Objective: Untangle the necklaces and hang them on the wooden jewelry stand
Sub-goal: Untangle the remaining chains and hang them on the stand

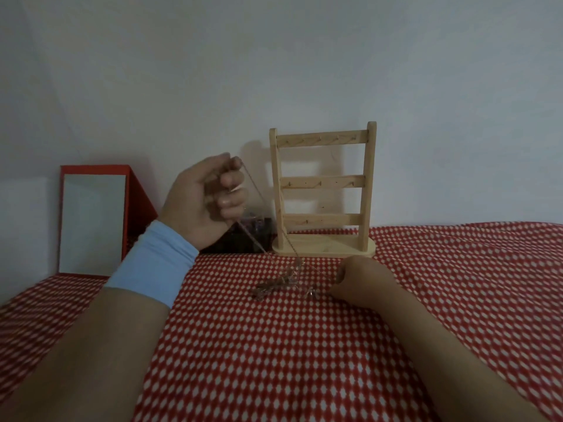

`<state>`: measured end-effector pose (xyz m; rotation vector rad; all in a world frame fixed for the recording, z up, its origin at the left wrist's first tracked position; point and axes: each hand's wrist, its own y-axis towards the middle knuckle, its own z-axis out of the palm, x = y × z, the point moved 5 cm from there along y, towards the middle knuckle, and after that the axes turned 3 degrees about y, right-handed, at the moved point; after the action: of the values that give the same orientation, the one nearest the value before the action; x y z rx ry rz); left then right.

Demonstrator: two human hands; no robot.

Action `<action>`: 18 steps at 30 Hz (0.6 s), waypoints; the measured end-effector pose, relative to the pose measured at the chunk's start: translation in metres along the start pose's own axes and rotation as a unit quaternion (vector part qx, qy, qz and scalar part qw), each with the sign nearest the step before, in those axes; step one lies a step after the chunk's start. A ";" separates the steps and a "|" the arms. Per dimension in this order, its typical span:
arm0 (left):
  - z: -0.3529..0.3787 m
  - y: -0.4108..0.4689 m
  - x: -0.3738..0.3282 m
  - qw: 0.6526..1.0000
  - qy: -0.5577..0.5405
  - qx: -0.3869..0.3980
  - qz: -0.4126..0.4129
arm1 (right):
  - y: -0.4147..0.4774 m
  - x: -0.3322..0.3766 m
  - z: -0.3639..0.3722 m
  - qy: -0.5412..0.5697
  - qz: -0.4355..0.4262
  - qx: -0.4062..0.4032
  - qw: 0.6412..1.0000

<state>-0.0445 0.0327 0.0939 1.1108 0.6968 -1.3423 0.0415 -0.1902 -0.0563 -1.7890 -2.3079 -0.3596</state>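
over red cloth [274,345], left hand [204,199] raised pinching a chain [258,193], right hand [362,278] low gripping the tangle [280,284]

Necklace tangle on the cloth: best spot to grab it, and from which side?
Pinch a loose loop at the tangle's left edge, coming from above-left. It lies flat on the cloth, so only a fingertip pinch likely works. The left hand holds a chain rising from its middle, and the right hand sits at its right side.
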 end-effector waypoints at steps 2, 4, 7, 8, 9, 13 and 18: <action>0.000 0.001 -0.006 1.000 0.002 0.009 0.012 | 0.001 0.001 0.001 -0.010 0.001 0.004 1.000; 0.000 0.003 -0.007 0.998 0.058 0.019 0.011 | 0.003 0.004 0.002 0.003 0.000 0.002 1.000; 0.000 0.004 -0.002 0.974 0.225 0.007 0.008 | 0.005 0.009 0.000 0.260 0.025 -0.001 0.965; -0.002 0.004 0.000 0.960 0.279 -0.004 0.008 | 0.005 0.011 0.001 0.424 0.048 0.013 0.904; -0.003 0.003 0.001 0.946 0.323 -0.015 0.008 | 0.005 0.014 0.003 0.575 0.070 0.034 0.814; -0.027 -0.002 0.005 0.895 0.437 -0.083 -0.002 | 0.010 0.020 0.005 0.724 0.106 0.074 0.677; -0.058 -0.011 0.004 0.769 0.606 -0.200 0.040 | 0.018 0.030 -0.007 0.456 0.054 -0.002 0.888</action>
<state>-0.0427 0.0854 0.0664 1.5503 1.7382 -0.1792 0.0515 -0.1601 -0.0392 -1.2963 -1.5197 -0.9400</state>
